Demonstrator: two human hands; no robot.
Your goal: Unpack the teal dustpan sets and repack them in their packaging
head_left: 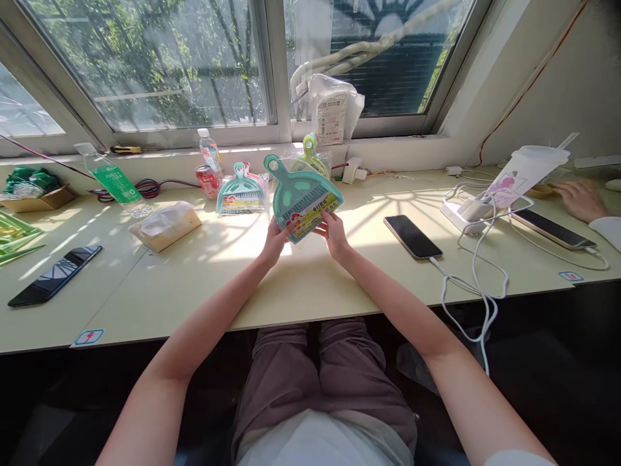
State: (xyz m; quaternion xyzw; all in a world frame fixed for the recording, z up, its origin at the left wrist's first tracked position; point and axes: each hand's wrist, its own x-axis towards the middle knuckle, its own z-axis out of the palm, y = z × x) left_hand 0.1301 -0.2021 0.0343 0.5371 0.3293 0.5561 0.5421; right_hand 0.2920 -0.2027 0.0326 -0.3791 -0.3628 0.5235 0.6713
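A teal mini dustpan-and-brush set in clear wrapping, with a yellow label, is held upright above the pale desk. My left hand pinches its lower left edge and my right hand grips its lower right edge. Behind it, more sets lean against the window ledge: a light blue one and a yellow-green one.
A black phone on a white cable lies to the right, a dark phone to the left. A tissue pack, red can, bottle, power strip and plastic cup stand around. Another person's hand rests far right.
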